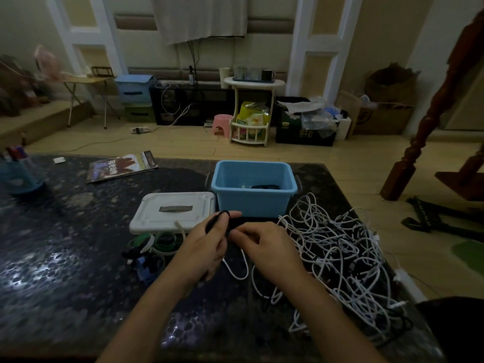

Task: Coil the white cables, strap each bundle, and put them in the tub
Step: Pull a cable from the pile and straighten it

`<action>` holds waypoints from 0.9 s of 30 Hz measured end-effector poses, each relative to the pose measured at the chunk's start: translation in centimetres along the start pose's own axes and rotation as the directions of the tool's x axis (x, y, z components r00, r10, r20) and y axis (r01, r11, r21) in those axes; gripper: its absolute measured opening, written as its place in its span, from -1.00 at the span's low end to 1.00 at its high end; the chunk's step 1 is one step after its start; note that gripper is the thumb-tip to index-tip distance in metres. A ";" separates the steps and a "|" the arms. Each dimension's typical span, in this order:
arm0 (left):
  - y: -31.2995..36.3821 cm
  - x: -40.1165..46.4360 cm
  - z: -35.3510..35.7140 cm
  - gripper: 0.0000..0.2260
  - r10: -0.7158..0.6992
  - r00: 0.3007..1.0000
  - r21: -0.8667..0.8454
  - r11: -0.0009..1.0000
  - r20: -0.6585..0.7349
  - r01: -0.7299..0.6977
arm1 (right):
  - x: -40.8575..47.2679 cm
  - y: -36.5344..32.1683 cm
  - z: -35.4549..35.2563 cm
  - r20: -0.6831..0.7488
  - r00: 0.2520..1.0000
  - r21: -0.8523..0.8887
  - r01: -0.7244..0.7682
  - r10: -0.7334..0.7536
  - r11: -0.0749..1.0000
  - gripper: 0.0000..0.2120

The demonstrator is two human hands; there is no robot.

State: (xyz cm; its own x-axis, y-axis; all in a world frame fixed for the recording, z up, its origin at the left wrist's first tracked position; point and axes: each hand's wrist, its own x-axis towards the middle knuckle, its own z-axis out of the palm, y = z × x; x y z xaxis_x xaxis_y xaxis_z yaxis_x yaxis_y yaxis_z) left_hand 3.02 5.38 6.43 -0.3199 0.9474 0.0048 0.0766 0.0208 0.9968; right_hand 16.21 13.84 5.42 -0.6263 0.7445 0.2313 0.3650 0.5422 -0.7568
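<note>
From my seat at the feed I see two bare forearms running up from the bottom edge, with no sleeve showing on either as far as the picture reaches. The left hand and right hand wear no gloves, and I can make out no rings or watch (the light is dim, so small details are lost). The fingernails look short and unpainted.

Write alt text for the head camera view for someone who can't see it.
Two hands, left hand and right hand, hold a thin black strap above a dark table. Behind them sits an open blue tub with its white lid alongside; a tangled pile of white cables lies to the right.
</note>
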 end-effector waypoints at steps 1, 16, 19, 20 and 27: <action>0.0 0.0 0.0 -0.70 0.005 1.000 0.013 1.000 0.006 -0.005 | 0.0 -0.1 0.0 0.008 1.000 -0.004 -0.003 0.003 1.000 -0.83; 0.1 0.8 0.0 -0.55 -0.028 0.963 -0.187 0.982 -0.267 -0.023 | -0.7 -0.3 0.6 0.281 0.958 -0.112 -0.024 0.055 0.993 -0.63; 0.2 1.7 -1.4 -0.56 -0.094 0.879 -0.323 0.944 -0.468 -0.071 | -1.3 0.3 0.7 0.374 0.917 -0.165 -0.083 0.140 0.983 -0.73; 0.3 1.8 -2.0 -0.58 -0.103 0.868 -0.385 0.917 -0.486 -0.106 | -1.5 0.5 0.6 0.395 0.904 -0.187 -0.093 0.162 0.978 -0.77; -0.1 1.5 -3.4 -0.61 -0.034 0.856 -0.187 0.980 -0.516 -0.074 | -1.4 -0.6 -0.4 0.419 0.907 -0.145 0.021 0.042 0.989 -0.91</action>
State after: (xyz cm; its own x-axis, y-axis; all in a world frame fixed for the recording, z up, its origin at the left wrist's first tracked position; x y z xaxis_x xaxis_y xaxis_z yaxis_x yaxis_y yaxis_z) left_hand -0.69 5.66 6.58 -0.7640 0.6452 0.0111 -0.0777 -0.1090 0.9910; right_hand 17.16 12.60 5.75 -0.8414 0.5346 -0.0786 0.4479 0.6087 -0.6549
